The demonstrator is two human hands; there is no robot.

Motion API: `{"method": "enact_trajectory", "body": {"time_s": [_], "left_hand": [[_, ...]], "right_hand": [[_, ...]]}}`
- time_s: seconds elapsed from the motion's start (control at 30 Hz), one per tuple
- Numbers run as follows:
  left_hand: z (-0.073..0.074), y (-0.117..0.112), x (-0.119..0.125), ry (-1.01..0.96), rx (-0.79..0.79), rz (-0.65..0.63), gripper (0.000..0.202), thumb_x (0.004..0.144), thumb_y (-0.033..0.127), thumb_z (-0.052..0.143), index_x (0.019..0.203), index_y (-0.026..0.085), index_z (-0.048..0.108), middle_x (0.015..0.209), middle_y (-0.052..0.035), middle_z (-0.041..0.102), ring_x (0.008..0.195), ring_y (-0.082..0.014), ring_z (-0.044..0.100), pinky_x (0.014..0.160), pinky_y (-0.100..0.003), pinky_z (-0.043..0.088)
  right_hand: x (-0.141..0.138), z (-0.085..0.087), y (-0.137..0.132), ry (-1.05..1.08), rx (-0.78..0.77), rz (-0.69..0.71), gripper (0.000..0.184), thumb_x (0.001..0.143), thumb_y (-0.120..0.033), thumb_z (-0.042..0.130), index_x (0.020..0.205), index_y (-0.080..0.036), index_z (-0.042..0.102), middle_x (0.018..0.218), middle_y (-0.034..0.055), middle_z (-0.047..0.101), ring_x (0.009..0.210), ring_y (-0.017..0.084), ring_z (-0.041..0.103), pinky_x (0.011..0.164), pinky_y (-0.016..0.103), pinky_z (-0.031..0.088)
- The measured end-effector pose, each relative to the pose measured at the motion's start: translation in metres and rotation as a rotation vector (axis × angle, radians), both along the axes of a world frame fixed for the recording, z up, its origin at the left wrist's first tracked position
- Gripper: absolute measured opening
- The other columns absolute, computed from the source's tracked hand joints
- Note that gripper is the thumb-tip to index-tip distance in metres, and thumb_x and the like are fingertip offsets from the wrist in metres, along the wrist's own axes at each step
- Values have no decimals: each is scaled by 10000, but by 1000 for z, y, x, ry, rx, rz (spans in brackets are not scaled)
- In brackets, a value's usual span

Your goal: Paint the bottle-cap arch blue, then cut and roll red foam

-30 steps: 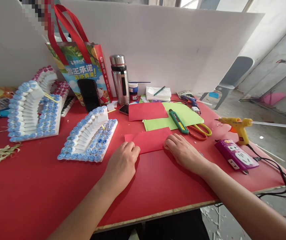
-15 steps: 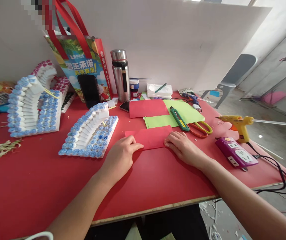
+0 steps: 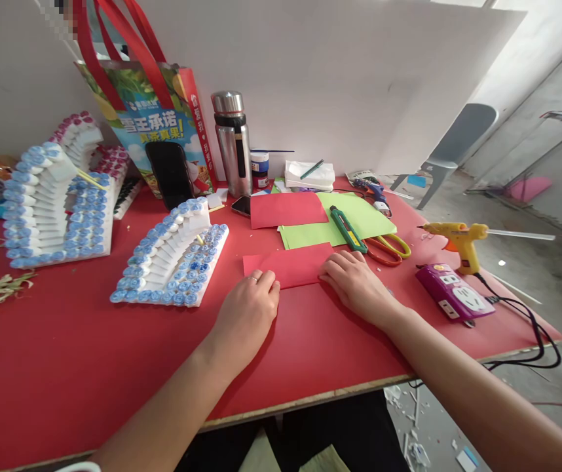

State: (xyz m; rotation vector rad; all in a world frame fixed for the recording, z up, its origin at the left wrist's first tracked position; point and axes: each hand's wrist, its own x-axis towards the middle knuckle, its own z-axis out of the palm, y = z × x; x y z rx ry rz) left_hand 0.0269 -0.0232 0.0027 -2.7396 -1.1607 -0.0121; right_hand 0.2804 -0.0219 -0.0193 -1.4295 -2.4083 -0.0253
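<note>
A red sheet of paper (image 3: pixel 297 263), apparently folded, lies on the red tabletop in front of me. My left hand (image 3: pixel 251 308) is closed at its near left corner, thumb against curled fingers. At the near right corner, my right hand (image 3: pixel 354 285) pinches the paper with its fingers bent together; the fingertips are partly hidden. Just left of my left hand stands a white stepped model edged with blue rosettes (image 3: pixel 173 259). Beyond the paper lie a green utility knife (image 3: pixel 347 229) and scissors with red and yellow handles (image 3: pixel 384 252).
Another red sheet (image 3: pixel 285 210) and green paper (image 3: pixel 369 216) lie behind. To the right are a yellow glue gun (image 3: pixel 462 239) and a purple power strip (image 3: pixel 450 295) with cables. A steel flask (image 3: pixel 234 147), a phone (image 3: pixel 169 172) and a bag (image 3: pixel 153 118) stand at the back.
My left thumb has drawn in from pointing along the paper's near edge, and its fingers are more curled. My right hand keeps its place at the right corner. The view has shifted slightly.
</note>
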Motion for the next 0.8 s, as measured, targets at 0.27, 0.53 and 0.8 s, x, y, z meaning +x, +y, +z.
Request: {"method": "enact_trajectory", "body": {"time_s": [0.27, 0.53, 0.8], "left_hand": [[-2, -8, 4, 70, 40, -23, 373, 801, -130, 366, 798, 122, 641, 858, -97, 549, 779, -216, 513, 600, -323, 392], [-1, -14, 10, 136, 173, -34, 352, 722, -172, 408, 760, 103, 624, 774, -85, 547, 702, -202, 539, 538, -292, 390], [-5, -15, 8, 124, 288, -26, 326, 720, -157, 445, 819, 90, 634, 779, -86, 573, 707, -206, 584, 534, -285, 425]], "right_hand": [[4, 5, -17, -82, -13, 99, 306, 983, -69, 331, 1002, -168, 619, 1013, 134, 606, 890, 251, 511, 737, 367, 409], [-2, 9, -24, -191, 36, 97, 278, 968, -55, 371, 944, -132, 638, 971, 147, 600, 824, 244, 494, 718, 368, 419], [-3, 8, -19, -278, 99, 79, 236, 920, -7, 425, 882, -149, 611, 898, 125, 585, 821, 245, 496, 741, 371, 400]]}}
